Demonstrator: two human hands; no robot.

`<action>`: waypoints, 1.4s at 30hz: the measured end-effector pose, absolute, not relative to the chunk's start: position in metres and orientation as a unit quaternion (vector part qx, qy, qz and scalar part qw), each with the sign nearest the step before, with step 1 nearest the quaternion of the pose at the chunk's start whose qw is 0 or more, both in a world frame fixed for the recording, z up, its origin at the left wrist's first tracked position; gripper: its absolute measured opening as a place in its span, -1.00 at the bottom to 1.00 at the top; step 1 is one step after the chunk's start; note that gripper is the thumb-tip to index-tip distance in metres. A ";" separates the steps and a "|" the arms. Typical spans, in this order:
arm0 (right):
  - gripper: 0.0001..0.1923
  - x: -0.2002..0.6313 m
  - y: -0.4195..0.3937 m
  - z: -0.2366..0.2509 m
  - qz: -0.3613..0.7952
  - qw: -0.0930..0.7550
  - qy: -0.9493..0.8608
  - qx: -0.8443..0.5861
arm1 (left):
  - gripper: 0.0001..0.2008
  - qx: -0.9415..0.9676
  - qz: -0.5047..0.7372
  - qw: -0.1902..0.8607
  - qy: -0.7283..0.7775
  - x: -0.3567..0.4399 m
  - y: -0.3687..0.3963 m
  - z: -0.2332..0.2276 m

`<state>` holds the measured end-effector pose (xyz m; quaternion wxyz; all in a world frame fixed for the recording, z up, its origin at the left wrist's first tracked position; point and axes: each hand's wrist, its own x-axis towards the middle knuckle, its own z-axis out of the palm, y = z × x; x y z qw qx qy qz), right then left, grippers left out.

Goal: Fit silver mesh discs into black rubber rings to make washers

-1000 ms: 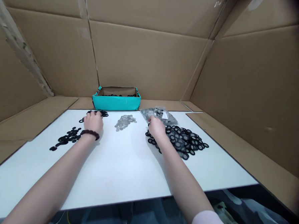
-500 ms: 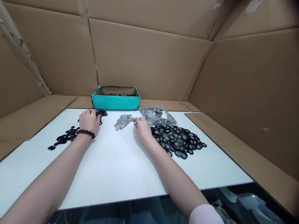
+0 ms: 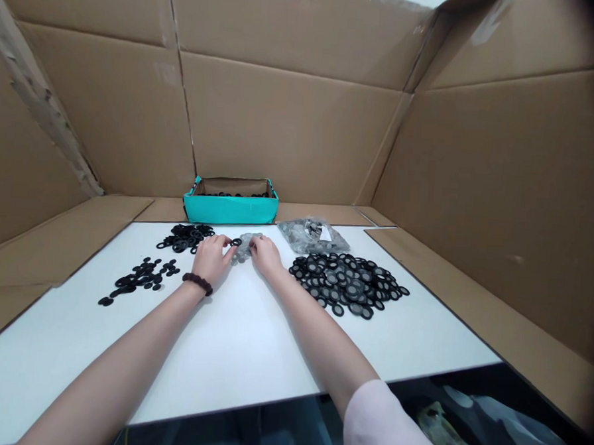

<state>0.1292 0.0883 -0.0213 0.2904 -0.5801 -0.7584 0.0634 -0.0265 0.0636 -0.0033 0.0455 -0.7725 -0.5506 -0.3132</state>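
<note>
My left hand (image 3: 211, 259), with a dark bead bracelet on its wrist, pinches a small black ring (image 3: 235, 242) at its fingertips. My right hand (image 3: 265, 255) rests on the small heap of grey discs (image 3: 246, 245) in the middle of the white table (image 3: 231, 338), fingers bent onto the discs. Both hands nearly meet over that heap. Behind my left hand lies a pile of black rings (image 3: 187, 235). To the right of my right hand spreads a larger pile of black rings with grey centres (image 3: 348, 281).
A scatter of black pieces (image 3: 137, 277) lies at the left. A teal box (image 3: 231, 202) with black rings inside stands at the back. A clear bag of grey discs (image 3: 314, 233) lies behind the right pile. Cardboard walls (image 3: 292, 116) enclose the table.
My left hand has moved right from the back pile of black rings with a ring in its fingers. My right hand has moved left from the right pile to the grey discs.
</note>
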 end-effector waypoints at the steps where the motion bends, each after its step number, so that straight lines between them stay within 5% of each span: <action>1: -0.77 0.129 0.089 -0.022 0.084 0.315 -0.750 -0.576 | -0.80 -0.768 -0.317 0.043 -0.554 -0.028 0.065 -0.004; 6: -0.84 0.128 0.088 -0.018 0.273 0.454 -0.649 -0.546 | -0.79 -0.786 -0.324 0.053 -0.523 -0.026 0.062 -0.002; 14: -0.80 0.150 0.056 -0.011 0.495 0.477 -0.557 -0.466 | -0.78 -0.845 -0.279 0.128 -0.437 -0.016 0.055 -0.002; 33: -0.88 0.138 0.060 -0.023 0.469 0.516 -0.531 -0.482 | -0.74 -0.876 -0.162 0.250 -0.380 -0.008 0.047 0.003; 42: -0.87 0.137 0.052 -0.019 0.385 0.520 -0.590 -0.483 | -0.74 -0.883 -0.186 0.201 -0.380 -0.005 0.046 0.002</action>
